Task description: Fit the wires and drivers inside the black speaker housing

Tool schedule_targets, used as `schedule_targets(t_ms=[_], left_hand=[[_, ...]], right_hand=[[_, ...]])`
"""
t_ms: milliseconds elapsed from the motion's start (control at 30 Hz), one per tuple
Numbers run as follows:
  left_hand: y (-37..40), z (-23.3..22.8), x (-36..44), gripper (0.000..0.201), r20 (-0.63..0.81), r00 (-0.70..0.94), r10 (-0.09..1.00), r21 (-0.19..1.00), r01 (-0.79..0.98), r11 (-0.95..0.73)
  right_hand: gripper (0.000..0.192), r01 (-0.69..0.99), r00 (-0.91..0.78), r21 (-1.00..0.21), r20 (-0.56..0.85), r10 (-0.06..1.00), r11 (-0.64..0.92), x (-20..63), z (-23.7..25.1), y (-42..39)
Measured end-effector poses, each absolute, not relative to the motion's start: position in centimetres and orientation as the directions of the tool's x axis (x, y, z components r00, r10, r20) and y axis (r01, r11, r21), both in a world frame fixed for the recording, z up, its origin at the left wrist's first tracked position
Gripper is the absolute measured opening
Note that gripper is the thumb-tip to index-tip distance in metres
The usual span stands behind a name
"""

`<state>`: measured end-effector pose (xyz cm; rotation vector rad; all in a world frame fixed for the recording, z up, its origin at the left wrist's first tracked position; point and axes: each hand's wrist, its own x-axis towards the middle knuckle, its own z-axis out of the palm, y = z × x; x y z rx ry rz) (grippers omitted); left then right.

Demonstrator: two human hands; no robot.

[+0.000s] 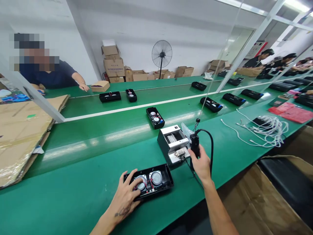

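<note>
On the green bench lies a black speaker housing (168, 182), its inside facing up with two round speaker drivers (156, 178) and red wires. My left hand (127, 192) grips the housing's left end, with fingers reaching over the rim onto the left driver. My right hand (201, 163) is wrapped around a black electric screwdriver (195, 147), which is upright and hangs from a cord, with a black cable looping from its top. The tool's tip is hidden behind the hand. Just left of it stands a black-and-white screw feeder (172, 143).
Several black housings, one nearby (155, 118), sit on the conveyor (102, 140). White cables (271, 132) and a red sheet (292, 112) lie to the right. Flattened cardboard (22, 137) is at the left. A co-worker (61, 75) reaches across the far bench.
</note>
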<state>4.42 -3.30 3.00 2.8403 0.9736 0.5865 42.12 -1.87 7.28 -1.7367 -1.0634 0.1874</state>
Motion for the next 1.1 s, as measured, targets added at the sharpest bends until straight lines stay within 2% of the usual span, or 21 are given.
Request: schedule_targets(t_ms=[133, 200, 267, 333, 467, 533, 600, 700, 833, 933, 1100], left_hand=[[-3.6, 2.0, 4.6, 0.027, 0.421, 0.655, 0.627, 0.206, 0.604, -0.770], [-3.7, 1.8, 4.8, 0.025, 0.434, 0.615, 0.658, 0.220, 0.636, -0.739], [-3.8, 1.9, 5.0, 0.020, 0.448, 0.588, 0.673, 0.223, 0.656, -0.721], [-3.8, 2.1, 5.1, 0.015, 0.452, 0.578, 0.679, 0.215, 0.668, -0.712], [-3.8, 2.1, 5.0, 0.011, 0.419, 0.589, 0.691, 0.209, 0.679, -0.704], [-3.8, 1.8, 4.9, 0.012, 0.429, 0.576, 0.696, 0.222, 0.679, -0.700], [-3.7, 1.4, 4.9, 0.014, 0.440, 0.561, 0.701, 0.241, 0.679, -0.694], [-3.8, 1.2, 5.0, 0.016, 0.424, 0.559, 0.712, 0.259, 0.679, -0.687], [-4.1, 1.0, 5.5, 0.020, 0.419, 0.554, 0.719, 0.253, 0.690, -0.679], [-4.4, 1.0, 5.9, 0.022, 0.425, 0.543, 0.724, 0.248, 0.699, -0.670], [-4.8, 2.1, 6.4, 0.021, 0.344, 0.556, 0.756, 0.257, 0.719, -0.646]], right_hand=[[0.043, 0.521, 0.645, -0.850, 0.333, 0.688, -0.077, 41.9, 6.9, -2.8], [0.037, 0.428, 0.661, -0.902, 0.269, 0.700, -0.058, 41.7, 6.9, -3.2], [0.036, 0.280, 0.635, -0.959, 0.217, 0.741, 0.041, 41.7, 7.4, -3.3], [0.038, 0.165, 0.617, -0.973, 0.231, 0.752, 0.163, 41.5, 8.5, -3.1], [0.036, 0.050, 0.638, -0.881, 0.390, 0.664, 0.470, 40.1, 11.6, -1.9], [0.036, 0.033, 0.637, -0.825, 0.453, 0.624, 0.565, 39.1, 12.7, -1.0], [0.037, 0.050, 0.623, -0.822, 0.470, 0.625, 0.568, 38.4, 13.1, -0.1], [0.035, 0.059, 0.576, -0.855, 0.450, 0.682, 0.514, 38.1, 12.7, 0.6], [0.033, 0.039, 0.425, -0.927, 0.352, 0.834, 0.372, 37.9, 12.5, -0.5], [0.031, -0.089, 0.275, -0.935, 0.309, 0.910, 0.344, 36.5, 12.9, -2.5], [0.027, -0.276, 0.110, -0.868, 0.399, 0.910, 0.413, 31.6, 12.6, -5.5]])
